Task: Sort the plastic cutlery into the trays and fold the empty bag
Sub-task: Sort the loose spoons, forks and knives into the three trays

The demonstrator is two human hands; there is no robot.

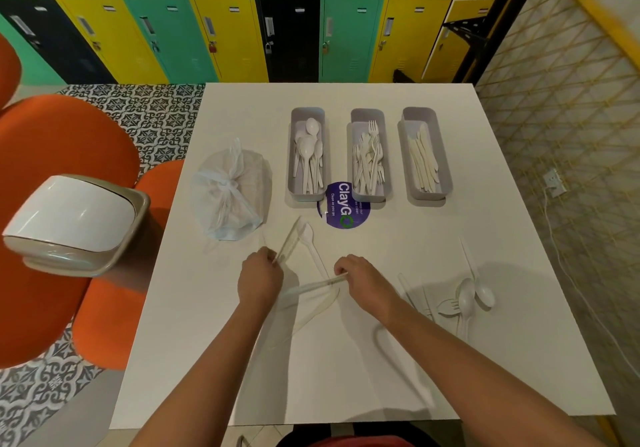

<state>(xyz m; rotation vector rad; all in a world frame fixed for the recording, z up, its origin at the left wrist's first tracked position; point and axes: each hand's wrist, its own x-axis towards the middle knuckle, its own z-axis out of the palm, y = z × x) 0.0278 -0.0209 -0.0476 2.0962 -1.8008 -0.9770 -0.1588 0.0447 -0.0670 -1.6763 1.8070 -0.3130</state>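
Left hand (260, 275) and right hand (363, 280) knuckles-up, each grip pinched on a clear wrapper (311, 287).

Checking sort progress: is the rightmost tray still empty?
No, the rightmost tray already holds a bunch of plastic knives, while the middle tray holds forks and the left tray holds spoons.

White cutlery (465, 299), grey trays (306, 155), purple sticker (341, 209), orange chairs (52, 169).
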